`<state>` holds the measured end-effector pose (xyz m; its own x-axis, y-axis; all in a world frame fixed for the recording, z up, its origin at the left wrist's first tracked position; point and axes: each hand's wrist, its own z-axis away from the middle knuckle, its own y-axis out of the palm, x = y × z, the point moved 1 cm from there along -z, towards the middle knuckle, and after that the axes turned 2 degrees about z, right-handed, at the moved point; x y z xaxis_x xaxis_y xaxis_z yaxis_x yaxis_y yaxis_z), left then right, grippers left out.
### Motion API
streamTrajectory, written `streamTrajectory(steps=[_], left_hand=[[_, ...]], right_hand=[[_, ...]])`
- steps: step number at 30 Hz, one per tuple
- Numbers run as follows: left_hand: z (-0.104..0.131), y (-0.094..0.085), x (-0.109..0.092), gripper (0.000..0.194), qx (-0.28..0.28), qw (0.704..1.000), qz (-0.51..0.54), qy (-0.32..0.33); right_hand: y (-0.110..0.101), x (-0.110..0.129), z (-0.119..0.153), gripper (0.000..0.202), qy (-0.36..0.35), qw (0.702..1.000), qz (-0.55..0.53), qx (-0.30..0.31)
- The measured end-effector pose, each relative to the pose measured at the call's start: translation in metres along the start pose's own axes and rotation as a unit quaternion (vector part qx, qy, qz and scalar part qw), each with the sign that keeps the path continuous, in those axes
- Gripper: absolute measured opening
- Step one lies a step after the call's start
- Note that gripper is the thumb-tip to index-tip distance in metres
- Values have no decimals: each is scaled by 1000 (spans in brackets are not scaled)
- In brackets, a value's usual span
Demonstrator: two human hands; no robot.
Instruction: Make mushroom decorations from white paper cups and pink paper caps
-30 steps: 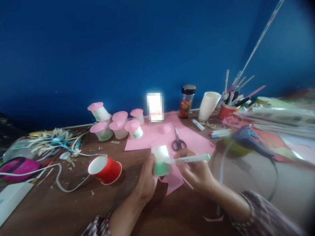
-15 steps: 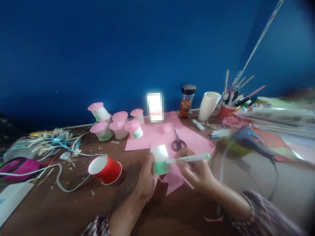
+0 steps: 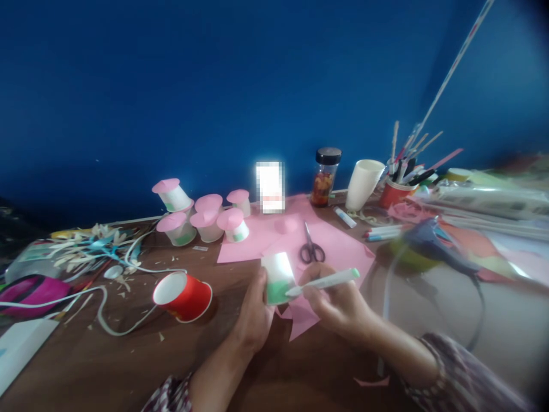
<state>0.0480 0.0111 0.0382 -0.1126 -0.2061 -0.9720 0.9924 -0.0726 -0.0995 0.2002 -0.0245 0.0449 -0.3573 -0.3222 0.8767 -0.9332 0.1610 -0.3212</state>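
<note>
My left hand (image 3: 254, 313) grips a small white paper cup (image 3: 278, 272) whose lower part is coloured green. A green marker (image 3: 328, 280) is pinched in my right hand (image 3: 335, 300), its tip against the green area near the cup's right side. Behind the cup, pink paper (image 3: 343, 243) lies on the brown table, with black-handled scissors (image 3: 311, 252) on it. Several small white cups topped with pink discs (image 3: 231, 219) stand at the back left, some with green patches.
A red paper cup (image 3: 189, 296) lies tilted on the left, by a white cable (image 3: 103, 309). At the back right are a dark-lidded jar (image 3: 325, 177), a white cup (image 3: 363, 184) and a red pen cup (image 3: 395, 193). A glue gun (image 3: 441, 243) lies right.
My right hand and the marker have shifted slightly left and down along the cup. The held cup has hardly moved.
</note>
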Motion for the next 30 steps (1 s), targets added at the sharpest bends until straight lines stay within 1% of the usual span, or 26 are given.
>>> streamTrajectory(steps=[2,4,6,9,11,14,17,19,22,24,28,30], left_hand=[[-1,2,0,4,13,997,73,-14],[-4,4,5,13,44,983,174,-23],[-7,6,14,24,84,962,257,-35],[-10,8,27,34,126,942,306,-57],[-12,8,33,36,143,934,321,-67],[-12,8,36,38,152,929,331,-70],[-12,8,34,39,147,931,327,-73],[-11,8,29,37,133,938,313,-72],[-8,7,19,32,91,955,278,-57],[-5,7,12,31,66,963,256,-49],[-3,5,4,26,49,975,210,-46],[-2,5,3,21,48,980,186,-50]], right_hand=[[0,0,0,9,-5,1000,3,-8],[-1,-1,0,8,-9,1000,10,-9],[-2,-2,1,9,-11,1000,17,11],[-2,-2,4,10,-13,999,14,42],[-2,-3,4,9,-13,999,10,39],[-2,-3,4,8,-11,999,20,32],[-3,0,2,9,-19,998,18,55],[-4,3,1,10,-24,998,16,51],[-5,6,0,10,-22,999,26,20],[-5,6,0,10,-20,999,28,15],[-4,4,1,10,-22,999,20,26],[-3,1,1,9,-26,999,17,16]])
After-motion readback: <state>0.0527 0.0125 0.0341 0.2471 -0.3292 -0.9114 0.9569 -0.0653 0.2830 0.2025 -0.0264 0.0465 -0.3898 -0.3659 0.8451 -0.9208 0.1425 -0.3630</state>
